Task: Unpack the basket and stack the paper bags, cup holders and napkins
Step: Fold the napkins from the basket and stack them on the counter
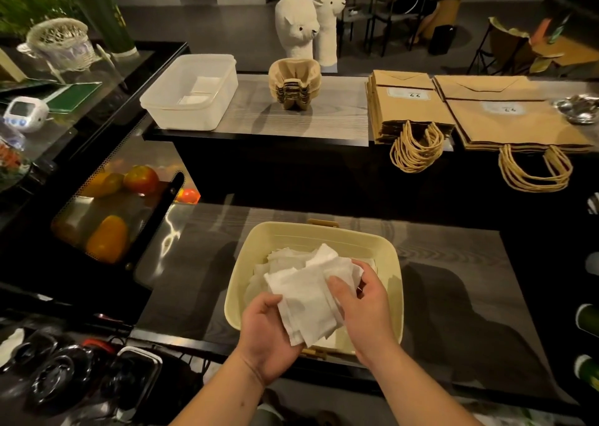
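A grey wood-grain table [453, 247] carries everything, with a raised ledge [337, 114] along its far edge. At the ledge's right end lie two flat stacks of brown paper bags [505, 124], handles hanging over the near edge. A cream plastic basket [311, 231] sits at the table's near edge. A clear plastic tub [181, 117] stands at the ledge's left end, with nested brown cardboard cup holders [294, 82] mid-ledge. Over the basket, both forearms reach in. The left grip [265, 338], palm up, is clamped under a wad of white paper napkins [304, 302], and the right grip [363, 309] pinches their right side, thumb on top.
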The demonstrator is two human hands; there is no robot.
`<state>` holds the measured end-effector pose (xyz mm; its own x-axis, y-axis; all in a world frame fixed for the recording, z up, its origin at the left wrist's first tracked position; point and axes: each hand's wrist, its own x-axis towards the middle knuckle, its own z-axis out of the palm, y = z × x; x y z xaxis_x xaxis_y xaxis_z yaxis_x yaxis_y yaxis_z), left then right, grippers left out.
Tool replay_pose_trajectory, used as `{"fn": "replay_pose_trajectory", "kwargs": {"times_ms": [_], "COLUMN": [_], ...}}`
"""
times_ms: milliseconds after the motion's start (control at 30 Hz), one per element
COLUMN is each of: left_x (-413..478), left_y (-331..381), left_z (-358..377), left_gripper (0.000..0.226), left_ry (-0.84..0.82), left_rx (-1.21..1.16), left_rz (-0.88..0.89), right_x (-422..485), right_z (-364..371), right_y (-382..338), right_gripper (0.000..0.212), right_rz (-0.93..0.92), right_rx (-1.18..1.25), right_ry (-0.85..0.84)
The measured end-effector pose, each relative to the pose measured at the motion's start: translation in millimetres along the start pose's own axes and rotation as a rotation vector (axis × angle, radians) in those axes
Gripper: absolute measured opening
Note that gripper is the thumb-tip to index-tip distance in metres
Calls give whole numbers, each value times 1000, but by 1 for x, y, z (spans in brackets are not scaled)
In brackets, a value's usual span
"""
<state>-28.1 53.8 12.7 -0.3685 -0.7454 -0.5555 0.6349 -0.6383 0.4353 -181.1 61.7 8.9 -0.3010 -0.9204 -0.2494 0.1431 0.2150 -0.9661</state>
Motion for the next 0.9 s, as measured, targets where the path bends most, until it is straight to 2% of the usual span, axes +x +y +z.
{"fn": "replay_pose_trajectory", "kwargs": {"times_ms": [67,133,233,400,500,633,767,833,900], "left_x": [-6,-8,-2,-1,-1,3,6,7,8], "left_y": [1,-1,-4,-4,-1,-3,-9,-10,-9], "left_z": [2,5,6,2,-5,-6,5,12,16], "left_gripper": [49,54,52,34,46,49,40,41,49], "left_ry": [-36,6,75,130,52,-3,-12,-4,-14], "left_rx": [66,212,326,231,85,-1,39,17,4], "left_rz": [-30,-11,31,-37,-115,-108,-129,-96,-60], "right_x": [-2,-4,-1,8,12,15,5,4,4], "right_z": [-1,-1,-2,-15,-27,-39,-41,-36,-32], "right_y": [-1,-3,-4,-9,-18,-30,-40,-36,-30], "right_gripper": [23,20,20,22,25,29,38,34,28], "right_rz": [22,33,70,133,168,304,408,396,331], "right_rx": [36,75,95,149,237,438,661,503,169], "right_ry": [-31,-70,-12,87,80,-14,-290,-371,-310]}}
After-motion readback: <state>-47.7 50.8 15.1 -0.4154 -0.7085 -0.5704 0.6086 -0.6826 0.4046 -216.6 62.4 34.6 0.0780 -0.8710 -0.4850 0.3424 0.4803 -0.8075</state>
